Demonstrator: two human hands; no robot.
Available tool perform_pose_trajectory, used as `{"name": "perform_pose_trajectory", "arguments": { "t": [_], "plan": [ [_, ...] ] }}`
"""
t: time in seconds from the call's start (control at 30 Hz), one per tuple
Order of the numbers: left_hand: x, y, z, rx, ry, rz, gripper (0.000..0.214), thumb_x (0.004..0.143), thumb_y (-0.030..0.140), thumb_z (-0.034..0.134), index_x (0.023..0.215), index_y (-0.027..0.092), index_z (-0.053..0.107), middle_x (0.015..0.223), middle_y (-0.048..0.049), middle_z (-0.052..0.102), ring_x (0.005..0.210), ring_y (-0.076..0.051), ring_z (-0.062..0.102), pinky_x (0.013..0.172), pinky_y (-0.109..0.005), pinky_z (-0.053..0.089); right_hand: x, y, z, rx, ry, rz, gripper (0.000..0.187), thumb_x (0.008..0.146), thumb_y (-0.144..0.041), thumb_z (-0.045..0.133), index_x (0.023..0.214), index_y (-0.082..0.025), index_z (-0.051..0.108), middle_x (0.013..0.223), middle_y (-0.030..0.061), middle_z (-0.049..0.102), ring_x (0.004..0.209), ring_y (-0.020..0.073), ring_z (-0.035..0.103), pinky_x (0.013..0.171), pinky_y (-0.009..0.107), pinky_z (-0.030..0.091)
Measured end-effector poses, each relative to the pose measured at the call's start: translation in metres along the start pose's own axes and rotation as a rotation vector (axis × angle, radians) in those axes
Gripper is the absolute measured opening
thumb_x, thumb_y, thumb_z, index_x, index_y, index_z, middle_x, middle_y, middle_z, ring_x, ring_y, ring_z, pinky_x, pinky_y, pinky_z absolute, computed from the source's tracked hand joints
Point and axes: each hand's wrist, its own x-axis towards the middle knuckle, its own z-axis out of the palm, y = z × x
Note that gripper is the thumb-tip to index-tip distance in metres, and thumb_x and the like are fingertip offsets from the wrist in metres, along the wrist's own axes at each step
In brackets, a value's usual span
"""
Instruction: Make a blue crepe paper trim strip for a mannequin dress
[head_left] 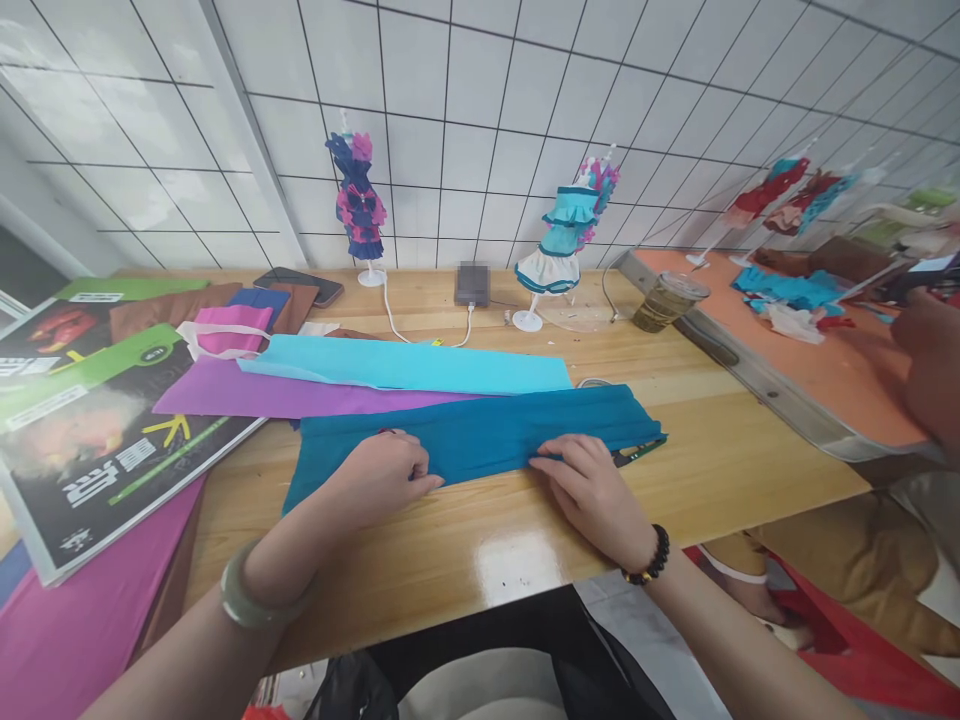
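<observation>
A long folded strip of teal cloth [480,440] lies across the wooden table in front of me. Its near edge runs under both hands. My left hand [386,475] is closed on the strip's left part, fingers curled in and thumb tip at the near edge. Farther right, my right hand [589,490] pinches the same edge between thumb and fingers. Just behind it lie a light-blue strip [420,365] and a purple strip [300,393]. A dark, thin tool with a green end [643,450], partly hidden by the cloth, sticks out at the right.
Magazines [112,430] and coloured cloth [112,590] cover the left side. Two small dressed stands [361,205] [559,240] and a dark box with a cable [472,285] line the tiled wall. A lidded drink cup [667,302] stands beside an orange-topped table [787,350], where a person's hand [930,340] shows.
</observation>
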Motion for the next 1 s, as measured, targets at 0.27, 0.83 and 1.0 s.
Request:
{"name": "perform_pose_trajectory", "arguments": {
  "t": [0.27, 0.83, 1.0],
  "plan": [
    [-0.001, 0.004, -0.004, 0.001, 0.028, 0.001, 0.037, 0.084, 0.041, 0.047, 0.055, 0.018, 0.053, 0.064, -0.0009, 0.059, 0.071, -0.017, 0.052, 0.069, -0.03, 0.034, 0.005, -0.061, 0.002, 0.124, -0.164, -0.119, 0.038, 0.091, -0.02, 0.04, 0.128, -0.015, 0.046, 0.131, 0.0106, 0.051, 0.126, 0.0212, 0.04, 0.105, 0.044, 0.036],
    [-0.001, 0.003, -0.005, 0.0, 0.01, 0.001, 0.037, 0.083, 0.041, 0.046, 0.054, 0.018, 0.05, 0.063, -0.0001, 0.058, 0.07, -0.017, 0.052, 0.069, -0.029, 0.034, -0.025, -0.024, -0.009, -0.094, -0.206, 0.063, 0.039, 0.091, -0.026, 0.042, 0.126, -0.01, 0.047, 0.129, 0.0147, 0.052, 0.124, 0.0235, 0.042, 0.104, 0.047, 0.035],
    [-0.001, 0.003, -0.005, 0.001, 0.027, 0.011, 0.038, 0.083, 0.04, 0.046, 0.052, 0.018, 0.047, 0.061, -0.0002, 0.056, 0.069, -0.016, 0.051, 0.067, -0.03, 0.033, -0.038, -0.004, -0.013, -0.197, -0.179, 0.152, 0.037, 0.091, -0.027, 0.041, 0.123, -0.01, 0.05, 0.125, 0.0171, 0.055, 0.119, 0.0267, 0.048, 0.102, 0.052, 0.036]
  ]
}}
